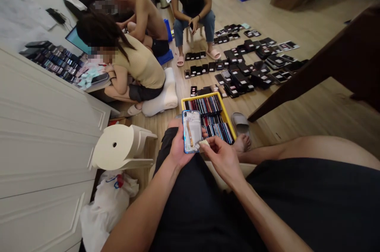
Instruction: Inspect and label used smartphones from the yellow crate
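Note:
A blue-edged smartphone (195,127) lies across my left hand (178,148), its fingers wrapped round the left side and underneath. The phone's face toward me shows pale inner parts and an orange-brown flex cable. At its lower right corner my right hand (222,156) pinches a small whitish piece (204,143), too small to name surely. That piece touches or nearly touches the phone's edge. Just beyond my hands stands a yellow crate (228,120) holding rows of upright phones; the phone and my hands hide part of it.
Many dark phones (237,79) lie in rows and stacks on the floor ahead. A cream stool (111,151) and white plastic bag (108,200) are at left. Three people sit ahead, one on a white cushion (166,97). A dark wooden leg (285,89) slants at right.

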`<action>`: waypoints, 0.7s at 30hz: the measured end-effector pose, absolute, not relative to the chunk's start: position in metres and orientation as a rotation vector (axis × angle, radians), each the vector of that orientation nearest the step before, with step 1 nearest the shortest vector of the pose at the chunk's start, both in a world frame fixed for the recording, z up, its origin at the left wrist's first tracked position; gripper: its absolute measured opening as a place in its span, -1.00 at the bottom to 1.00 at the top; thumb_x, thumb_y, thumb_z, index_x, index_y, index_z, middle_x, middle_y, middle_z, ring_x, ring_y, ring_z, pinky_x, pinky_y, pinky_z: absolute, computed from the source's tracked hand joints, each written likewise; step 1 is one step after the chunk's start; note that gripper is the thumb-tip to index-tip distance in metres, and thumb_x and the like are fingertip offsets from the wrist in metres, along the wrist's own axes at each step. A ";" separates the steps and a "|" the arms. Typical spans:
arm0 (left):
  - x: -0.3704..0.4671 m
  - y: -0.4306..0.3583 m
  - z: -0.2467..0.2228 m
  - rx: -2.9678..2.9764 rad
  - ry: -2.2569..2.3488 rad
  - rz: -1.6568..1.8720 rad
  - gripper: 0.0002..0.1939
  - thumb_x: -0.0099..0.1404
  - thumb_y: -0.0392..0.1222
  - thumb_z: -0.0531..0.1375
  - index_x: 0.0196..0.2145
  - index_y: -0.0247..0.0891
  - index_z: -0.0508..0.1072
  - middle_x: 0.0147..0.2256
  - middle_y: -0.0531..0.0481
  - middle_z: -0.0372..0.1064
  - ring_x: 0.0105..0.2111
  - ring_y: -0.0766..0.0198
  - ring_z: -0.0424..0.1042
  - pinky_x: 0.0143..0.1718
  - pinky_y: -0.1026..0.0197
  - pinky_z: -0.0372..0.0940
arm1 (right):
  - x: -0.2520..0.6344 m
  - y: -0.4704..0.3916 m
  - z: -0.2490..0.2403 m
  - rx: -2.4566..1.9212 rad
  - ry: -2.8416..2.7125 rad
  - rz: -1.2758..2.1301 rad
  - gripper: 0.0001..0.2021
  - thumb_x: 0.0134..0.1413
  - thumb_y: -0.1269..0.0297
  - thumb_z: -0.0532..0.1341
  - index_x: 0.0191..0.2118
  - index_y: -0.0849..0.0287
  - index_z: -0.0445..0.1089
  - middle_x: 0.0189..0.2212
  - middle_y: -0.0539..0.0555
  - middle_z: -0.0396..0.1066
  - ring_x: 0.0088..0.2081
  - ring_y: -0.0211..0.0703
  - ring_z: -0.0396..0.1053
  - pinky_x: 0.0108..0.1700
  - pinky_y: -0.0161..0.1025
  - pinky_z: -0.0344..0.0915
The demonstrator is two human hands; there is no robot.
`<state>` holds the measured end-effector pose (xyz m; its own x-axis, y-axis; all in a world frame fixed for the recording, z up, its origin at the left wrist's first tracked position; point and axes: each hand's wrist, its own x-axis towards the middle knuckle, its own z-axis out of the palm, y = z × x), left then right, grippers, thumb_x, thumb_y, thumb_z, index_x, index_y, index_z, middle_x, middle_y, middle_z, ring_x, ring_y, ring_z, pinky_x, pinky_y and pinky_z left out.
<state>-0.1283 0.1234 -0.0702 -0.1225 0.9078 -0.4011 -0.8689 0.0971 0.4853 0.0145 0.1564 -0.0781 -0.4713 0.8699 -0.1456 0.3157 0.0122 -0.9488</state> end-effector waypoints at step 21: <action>-0.119 0.123 -0.063 0.006 0.924 1.455 -0.59 0.51 -0.15 -0.03 0.12 -0.32 0.47 -0.18 -0.21 0.60 -0.20 0.03 0.61 -0.09 -0.05 0.51 | 0.116 0.230 0.014 -1.078 -0.903 1.645 -0.54 -0.21 0.17 0.51 -0.14 0.17 0.44 -0.38 -0.03 0.49 -0.44 -0.29 0.47 -0.36 -0.35 0.45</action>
<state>-0.1195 0.1227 -0.0631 -0.1522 0.8366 -0.5262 -0.8320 0.1789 0.5252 0.1157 0.2302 0.0137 -0.1723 0.9543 -0.2442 -0.3060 -0.2875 -0.9076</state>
